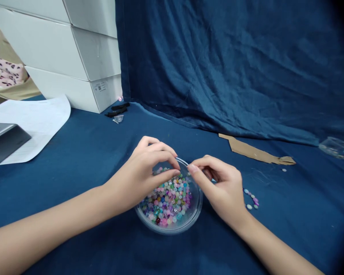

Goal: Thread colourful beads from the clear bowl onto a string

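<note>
A clear round bowl (197, 214) holds many small round beads (169, 202) in pink, purple, blue, green and white. My left hand (151, 168) hovers over its far left side, thumb and index fingertips brought together; whatever lies between them is too small to name. Across from it, my right hand (218, 179) pinches thumb against index finger at the bowl's far right rim. What this pinch holds cannot be made out. Just right of that wrist, a curved strand of purple and pale beads (253, 200) lies on the blue cloth, partly hidden behind the hand.
White boxes (83, 53) are stacked at the back left, beside a blue curtain (218, 65). Torn brown cardboard (255, 152) and a clear plastic bag (336, 148) lie at the right. White paper (48, 122) and a dark grey object (7, 139) are at the left.
</note>
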A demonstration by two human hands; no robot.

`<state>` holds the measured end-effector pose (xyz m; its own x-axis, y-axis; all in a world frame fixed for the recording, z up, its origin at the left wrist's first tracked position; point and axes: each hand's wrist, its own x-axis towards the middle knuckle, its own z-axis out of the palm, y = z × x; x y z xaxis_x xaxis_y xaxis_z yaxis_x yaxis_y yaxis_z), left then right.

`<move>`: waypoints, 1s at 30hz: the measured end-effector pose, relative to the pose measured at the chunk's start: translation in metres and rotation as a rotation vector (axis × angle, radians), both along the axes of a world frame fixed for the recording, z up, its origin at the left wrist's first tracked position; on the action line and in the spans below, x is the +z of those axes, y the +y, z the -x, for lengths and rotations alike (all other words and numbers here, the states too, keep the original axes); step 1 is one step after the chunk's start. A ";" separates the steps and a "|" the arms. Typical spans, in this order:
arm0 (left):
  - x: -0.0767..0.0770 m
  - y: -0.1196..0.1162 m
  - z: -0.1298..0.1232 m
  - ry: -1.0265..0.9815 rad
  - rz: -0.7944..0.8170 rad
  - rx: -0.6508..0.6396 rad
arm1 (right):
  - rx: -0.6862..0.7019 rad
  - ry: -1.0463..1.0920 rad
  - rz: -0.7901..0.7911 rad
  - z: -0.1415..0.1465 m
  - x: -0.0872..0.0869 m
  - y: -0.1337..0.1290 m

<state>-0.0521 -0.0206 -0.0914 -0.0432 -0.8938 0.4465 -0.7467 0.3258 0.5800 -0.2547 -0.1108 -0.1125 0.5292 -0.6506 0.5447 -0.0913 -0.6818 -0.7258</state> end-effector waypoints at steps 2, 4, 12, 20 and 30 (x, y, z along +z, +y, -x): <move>0.001 0.000 0.002 0.085 0.033 -0.029 | -0.006 -0.090 -0.052 0.002 -0.002 0.000; 0.001 0.001 0.003 0.182 0.054 -0.049 | 0.014 -0.167 -0.073 0.003 -0.002 0.000; -0.002 0.000 0.003 0.359 0.152 -0.189 | 0.116 -0.233 -0.050 0.004 -0.002 0.004; -0.004 -0.005 0.000 0.357 0.168 -0.231 | 0.127 -0.225 -0.037 0.003 -0.004 0.003; -0.005 -0.003 -0.003 0.383 0.116 -0.223 | 0.167 -0.227 0.009 0.004 -0.002 0.004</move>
<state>-0.0488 -0.0239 -0.0966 -0.0409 -0.8245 0.5644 -0.3896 0.5333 0.7509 -0.2591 -0.1073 -0.1143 0.4924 -0.5593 0.6668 0.1865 -0.6806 -0.7086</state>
